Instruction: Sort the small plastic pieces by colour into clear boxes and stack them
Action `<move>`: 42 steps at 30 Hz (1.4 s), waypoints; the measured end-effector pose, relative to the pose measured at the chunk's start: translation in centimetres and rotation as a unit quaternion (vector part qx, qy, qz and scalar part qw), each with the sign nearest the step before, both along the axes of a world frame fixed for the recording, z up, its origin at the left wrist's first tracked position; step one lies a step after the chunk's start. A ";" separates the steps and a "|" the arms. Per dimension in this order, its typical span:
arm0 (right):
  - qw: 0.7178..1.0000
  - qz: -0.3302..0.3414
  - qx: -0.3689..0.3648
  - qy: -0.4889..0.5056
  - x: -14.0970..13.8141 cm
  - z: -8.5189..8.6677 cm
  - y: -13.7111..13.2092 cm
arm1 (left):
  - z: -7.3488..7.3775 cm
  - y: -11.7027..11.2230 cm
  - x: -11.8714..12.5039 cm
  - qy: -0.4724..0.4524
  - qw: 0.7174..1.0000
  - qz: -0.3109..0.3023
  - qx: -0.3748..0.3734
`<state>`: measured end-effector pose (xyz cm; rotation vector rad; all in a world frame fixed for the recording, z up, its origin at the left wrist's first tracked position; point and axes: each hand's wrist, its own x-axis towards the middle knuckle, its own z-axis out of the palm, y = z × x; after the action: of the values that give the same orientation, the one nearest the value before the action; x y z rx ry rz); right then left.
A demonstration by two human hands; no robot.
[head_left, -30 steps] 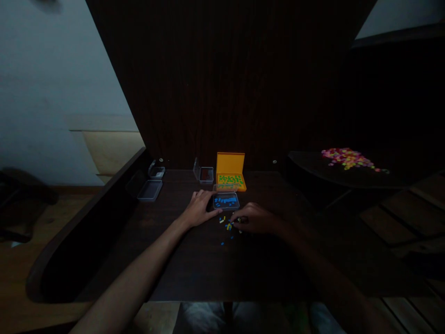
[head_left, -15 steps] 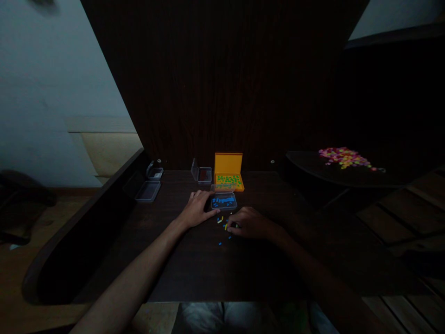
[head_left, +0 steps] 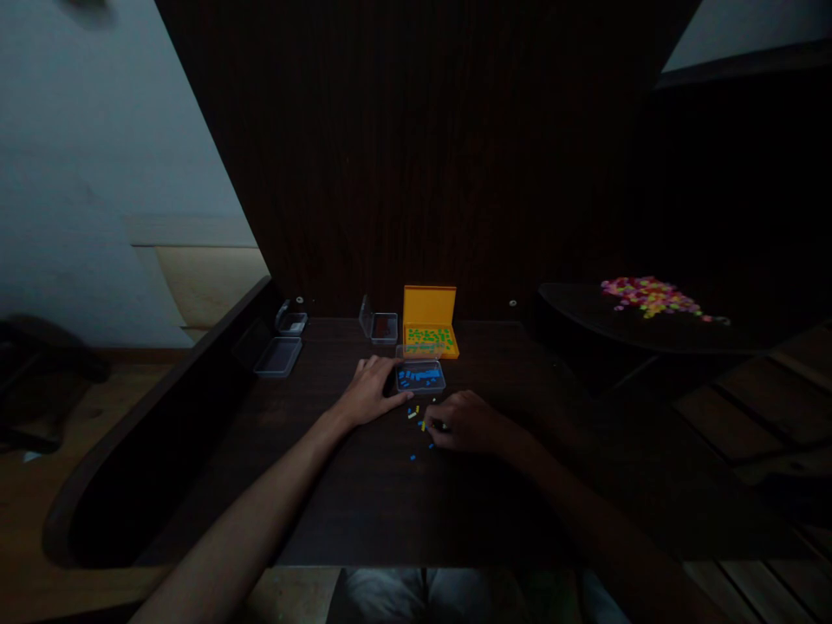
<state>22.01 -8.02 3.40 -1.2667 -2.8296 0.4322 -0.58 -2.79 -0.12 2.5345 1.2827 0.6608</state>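
In the head view a small clear box (head_left: 420,389) with blue pieces (head_left: 419,375) in it stands on the dark table. My left hand (head_left: 370,392) rests at its left end, thumb and fingers spread and touching or close against the box edge. Just in front lie several loose tiny pieces: blue (head_left: 412,457), yellow (head_left: 424,425) and whitish (head_left: 412,414). Over these my right hand (head_left: 464,422) is bent down, thumb and index finger pressed together. Whatever is between those fingertips is too small and dark to make out.
Behind stands an open orange case (head_left: 430,305) with green pieces. Further left are a clear box (head_left: 384,328) with dark red pieces, a small clear box (head_left: 292,323) and a larger clear tray (head_left: 278,357). Colourful beads (head_left: 653,296) lie heaped on a side shelf (head_left: 578,308).
My right fingertips have shifted slightly among the loose pieces. The left hand and the boxes keep their places; the whole view has moved a little.
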 end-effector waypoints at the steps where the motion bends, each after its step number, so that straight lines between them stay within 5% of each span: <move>1: 1.000 0.001 0.005 -0.012 -0.1 0.1 -0.1 | 0.0 0.0 0.0 0.000 1.000 0.000 0.000; 21: 0.999 -0.001 0.040 -0.027 -0.3 -0.5 0.1 | 0.2 -0.1 0.1 0.003 1.000 0.001 -0.003; 29: 0.989 -0.007 0.046 0.142 0.6 1.6 3.9 | 0.3 0.0 0.3 0.003 1.000 -0.004 -0.003; 42: 0.992 0.088 -0.056 0.076 -2.0 1.8 8.7 | 0.0 -0.1 0.3 -0.003 1.000 -0.006 -0.002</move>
<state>20.00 0.72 5.23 -0.9558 -2.8319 0.6715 -0.33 -2.88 -0.07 2.5331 1.2656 0.6614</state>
